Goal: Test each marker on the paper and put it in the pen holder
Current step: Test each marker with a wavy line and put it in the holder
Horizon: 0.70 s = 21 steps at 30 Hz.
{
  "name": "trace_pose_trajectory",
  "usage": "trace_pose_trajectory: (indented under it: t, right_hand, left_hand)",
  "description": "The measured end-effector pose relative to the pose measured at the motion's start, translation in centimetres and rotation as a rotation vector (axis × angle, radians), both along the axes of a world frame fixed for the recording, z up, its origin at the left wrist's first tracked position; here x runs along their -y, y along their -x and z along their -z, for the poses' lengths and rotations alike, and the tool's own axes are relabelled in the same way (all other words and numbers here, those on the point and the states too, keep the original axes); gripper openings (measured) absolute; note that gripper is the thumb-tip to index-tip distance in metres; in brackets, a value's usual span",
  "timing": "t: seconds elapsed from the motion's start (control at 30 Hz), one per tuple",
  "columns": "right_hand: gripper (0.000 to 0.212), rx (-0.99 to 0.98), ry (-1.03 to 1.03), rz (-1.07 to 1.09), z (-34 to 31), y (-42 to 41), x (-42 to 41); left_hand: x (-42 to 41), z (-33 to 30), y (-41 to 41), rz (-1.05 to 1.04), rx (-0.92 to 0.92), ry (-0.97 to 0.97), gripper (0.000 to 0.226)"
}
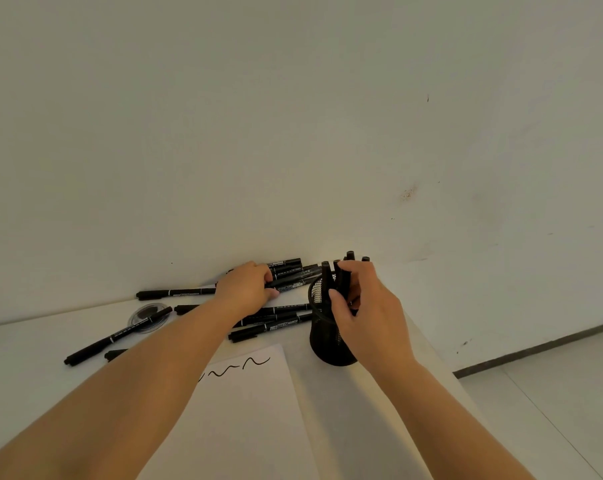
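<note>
Two hands working: right hand point(365, 306) is closing its grip on a marker point(343, 282) entering the pen holder point(322, 344); left hand point(248, 289) is pinching another point(294, 283); holder risks tipping.

Black markers point(272, 327) lie scattered beside an upright mesh pen holder point(322, 337) and scribbled paper point(251, 410).

White table point(345, 427), clear round lid point(147, 318), pale wall point(293, 133), floor point(552, 375)

white table point(369, 410) bearing loose black markers point(274, 327), marked paper point(251, 410), mesh pen holder point(326, 341), clear round lid point(147, 318).
</note>
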State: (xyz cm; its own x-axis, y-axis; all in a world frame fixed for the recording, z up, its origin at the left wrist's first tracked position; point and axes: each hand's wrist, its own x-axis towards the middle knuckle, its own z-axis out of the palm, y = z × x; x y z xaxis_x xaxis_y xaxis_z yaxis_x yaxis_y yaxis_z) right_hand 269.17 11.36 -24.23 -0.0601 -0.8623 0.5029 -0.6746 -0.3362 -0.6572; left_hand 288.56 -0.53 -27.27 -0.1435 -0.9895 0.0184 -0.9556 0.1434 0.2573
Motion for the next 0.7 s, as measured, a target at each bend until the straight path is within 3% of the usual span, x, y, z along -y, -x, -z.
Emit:
trace_pose_trajectory:
  t: [0.17,0.47,0.6,0.7]
  right_hand:
    - [0.037,-0.042,-0.019,-0.007,-0.4,-0.2,-0.3]
    - [0.044,-0.266,0.085,0.051,-2.3,-1.0,-1.6]
    - [0.044,-0.289,0.257,0.094,-3.0,-2.5,-3.0]
    - [0.026,-0.053,0.029,-0.017,-2.9,-4.5,-4.6]
  left_hand:
    - [0.2,-0.5,0.1,-0.051,-0.076,-0.047,0.036]
    - [-2.6,-2.1,-1.7,-0.094,-0.122,0.09,0.025]
    - [-6.1,-3.3,-4.1,-0.139,-0.414,0.09,0.02]
    - [-10.5,-4.0,-5.4,-0.118,-0.546,0.137,0.019]
